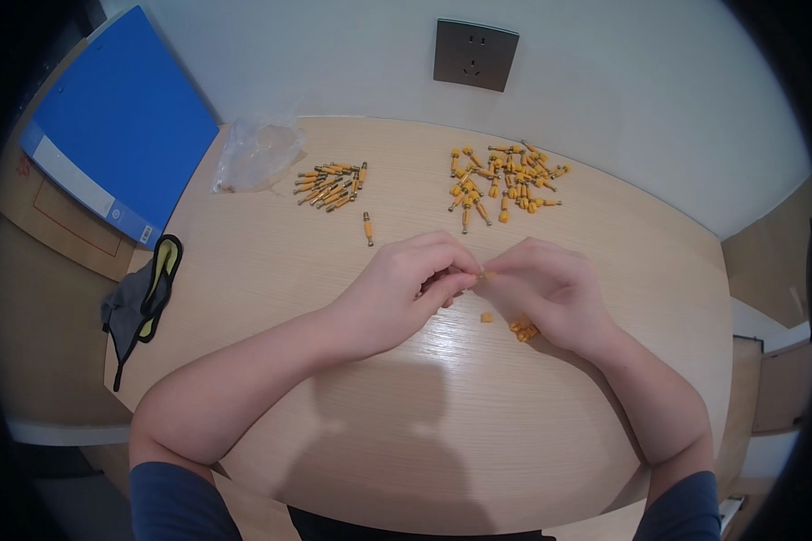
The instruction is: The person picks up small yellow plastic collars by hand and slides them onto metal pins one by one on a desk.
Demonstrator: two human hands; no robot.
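My left hand (pixel 415 281) and my right hand (pixel 550 287) meet above the middle of the table, fingertips pinched together on a small furniture connecting bolt (pixel 484 275) with yellow plastic on it. Most of the bolt is hidden by the fingers. Below my right hand lie several loose yellow plastic caps (pixel 521 331), with one single cap (pixel 486 317) a little to their left. Beyond my left hand, a lone yellow-and-metal bolt (pixel 368 229) lies apart from a bunch of slim bolts (pixel 334 186). Farther right spreads a larger pile of bolts with yellow caps (pixel 510 180).
A clear plastic bag (pixel 260 153) is crumpled at the table's far left. Beside it a blue folder (pixel 122 108) leans at the left edge, near a grey cloth item with black trim (pixel 144 302). A dark wall socket (pixel 475 55) sits above the wooden table (pixel 379 424).
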